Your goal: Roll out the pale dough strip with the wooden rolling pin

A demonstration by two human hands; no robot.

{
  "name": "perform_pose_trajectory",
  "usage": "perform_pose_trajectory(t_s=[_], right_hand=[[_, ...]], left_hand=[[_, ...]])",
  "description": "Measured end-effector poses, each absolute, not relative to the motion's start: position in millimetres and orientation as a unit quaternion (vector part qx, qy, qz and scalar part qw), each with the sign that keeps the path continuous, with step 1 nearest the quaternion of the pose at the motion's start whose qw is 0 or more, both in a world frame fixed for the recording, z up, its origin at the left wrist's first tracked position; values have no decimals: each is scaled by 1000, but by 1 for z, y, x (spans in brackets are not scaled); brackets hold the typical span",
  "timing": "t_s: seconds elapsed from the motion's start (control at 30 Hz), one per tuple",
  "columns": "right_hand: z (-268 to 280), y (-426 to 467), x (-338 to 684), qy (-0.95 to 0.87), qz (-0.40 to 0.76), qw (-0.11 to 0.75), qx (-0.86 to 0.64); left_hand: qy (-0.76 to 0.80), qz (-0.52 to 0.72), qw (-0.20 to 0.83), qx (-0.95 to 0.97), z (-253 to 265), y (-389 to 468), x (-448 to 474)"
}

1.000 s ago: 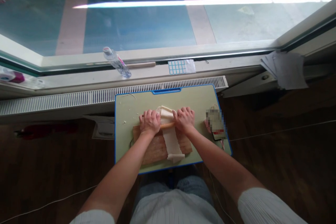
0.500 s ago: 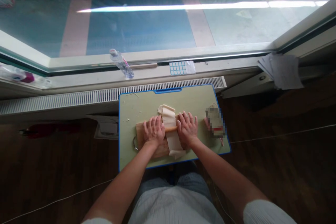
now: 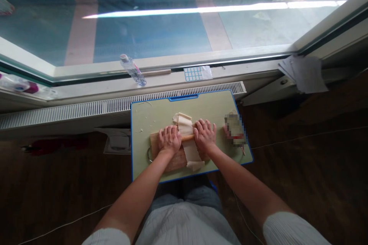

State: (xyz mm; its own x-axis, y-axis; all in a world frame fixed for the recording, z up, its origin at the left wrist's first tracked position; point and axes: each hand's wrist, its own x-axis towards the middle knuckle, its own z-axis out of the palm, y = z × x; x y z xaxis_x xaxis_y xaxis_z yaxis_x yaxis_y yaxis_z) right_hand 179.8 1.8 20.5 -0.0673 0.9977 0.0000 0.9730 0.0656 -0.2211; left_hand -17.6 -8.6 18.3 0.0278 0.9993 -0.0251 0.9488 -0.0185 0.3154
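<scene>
A wooden rolling pin (image 3: pixel 188 138) lies across a long pale strip of dough (image 3: pixel 192 152) on a wooden cutting board (image 3: pixel 176 160). My left hand (image 3: pixel 170 139) is closed over the pin's left end, palm down, its fingers pointing forward. Over the right end, my right hand (image 3: pixel 205 136) presses in the same way with its fingers slightly apart. Both ends of the pin are hidden under my palms. The dough's far end is folded over in layers, and its near end curls at the board's front edge. A metal handle (image 3: pixel 149 154) shows at the board's left.
The board rests on a small green table (image 3: pixel 161 113) with a blue rim. A blurred-out item (image 3: pixel 235 130) lies at its right side. Dough crumbs dot the left. Beyond are a white radiator (image 3: pixel 115 106) and a sill with a plastic bottle (image 3: pixel 133 69) and label sheet (image 3: pixel 194 74).
Both hands remain on the rolling pin, which looks to have shifted very slightly forward over the dough. The whole view has tilted a little.
</scene>
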Motion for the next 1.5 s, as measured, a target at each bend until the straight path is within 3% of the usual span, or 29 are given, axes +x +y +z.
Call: perform_pose_trajectory(t_s=[0.8,1.3,1.5], right_hand=[[34,29,186,-761,103,74,-636],[6,47,191,-814,26,67,-576],[15,37,192,-817,-1,36,-576]], left_hand=[[681,22,113,723,29,7,-20],[631,37,64,772,-4,29,-40],[635,14,24,772,6,24,-30]])
